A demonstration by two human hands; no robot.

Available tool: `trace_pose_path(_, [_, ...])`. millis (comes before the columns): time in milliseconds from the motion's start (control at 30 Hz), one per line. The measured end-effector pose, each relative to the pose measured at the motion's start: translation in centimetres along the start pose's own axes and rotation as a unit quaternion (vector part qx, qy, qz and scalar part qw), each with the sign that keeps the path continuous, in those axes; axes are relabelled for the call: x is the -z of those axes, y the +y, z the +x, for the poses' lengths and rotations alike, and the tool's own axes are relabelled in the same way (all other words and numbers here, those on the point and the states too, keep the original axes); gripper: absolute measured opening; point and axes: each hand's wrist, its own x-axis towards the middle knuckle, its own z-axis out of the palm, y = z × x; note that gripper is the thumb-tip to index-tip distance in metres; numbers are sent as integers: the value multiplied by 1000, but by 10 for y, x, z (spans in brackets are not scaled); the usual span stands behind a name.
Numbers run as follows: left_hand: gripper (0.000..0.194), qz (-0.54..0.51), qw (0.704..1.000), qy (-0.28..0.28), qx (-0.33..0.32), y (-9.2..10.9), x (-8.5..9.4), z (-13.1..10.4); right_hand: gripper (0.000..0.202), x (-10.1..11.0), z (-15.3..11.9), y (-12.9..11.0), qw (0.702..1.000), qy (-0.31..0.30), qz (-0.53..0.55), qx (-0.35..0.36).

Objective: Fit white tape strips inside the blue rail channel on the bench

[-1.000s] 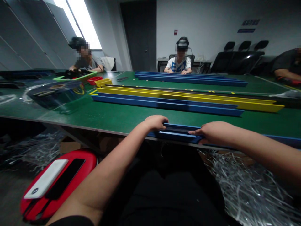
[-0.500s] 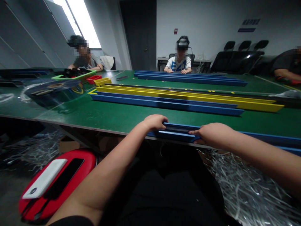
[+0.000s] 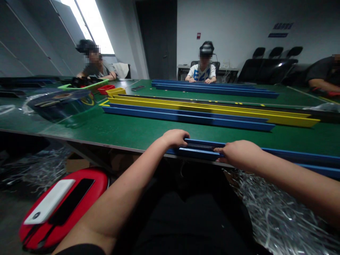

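A long blue channel-shaped strip [image 3: 202,153] lies along the near edge of the table. My left hand [image 3: 176,138] is closed around its left end, with the fingertips hidden behind the far wall. Farther right, my right hand [image 3: 237,152] pinches the same strip: a finger reaches into the groove and the thumb sits low at the front wall. Something dark lines the groove between my hands, too dim to make out. Past my right wrist, the blue length runs on to the right edge of view.
Beyond lie another blue channel [image 3: 186,116] and a yellow channel [image 3: 212,106] on the green table [image 3: 127,131]. Small red [image 3: 106,89] and yellow bins [image 3: 116,92] stand left. Two co-workers sit opposite, another at right. A red stool [image 3: 91,177] holds a white power bank and black phone.
My right wrist and forearm have dipped slightly, while its fingertips stay at nearly the same spot on the blue strip. My left hand has not visibly moved.
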Motion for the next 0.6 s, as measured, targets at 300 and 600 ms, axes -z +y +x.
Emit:
trace_pose_path(300, [44,3,1000,-2,2,-1,-1,0,46,2,0,-5,1000,1,-1,-12])
trace_pose_path(600, [43,-4,1000,-11,7,3,3,-1,46,1,2,-3,1000,7,14,2])
